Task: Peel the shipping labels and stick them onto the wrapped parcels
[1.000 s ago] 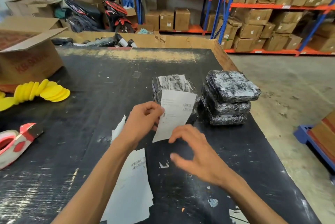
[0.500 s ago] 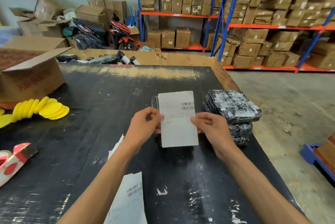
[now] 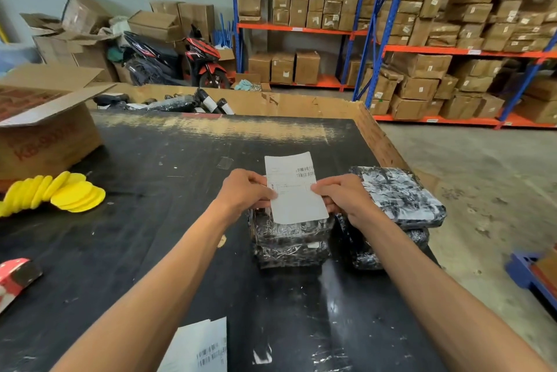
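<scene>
Pinching a white shipping label [image 3: 294, 190] by its side edges, left hand [image 3: 244, 192] and right hand [image 3: 346, 198], above a black wrapped parcel [image 3: 289, 239] on the counter [image 3: 168, 160]. Just right, a stack of wrapped parcels [image 3: 401, 199].

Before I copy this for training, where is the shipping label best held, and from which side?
Pinch the shipping label at its two long side edges near mid-height, one hand from each side, as the left hand and right hand do. It is a thin sheet, so that keeps it flat above the wrapped parcel.
</scene>
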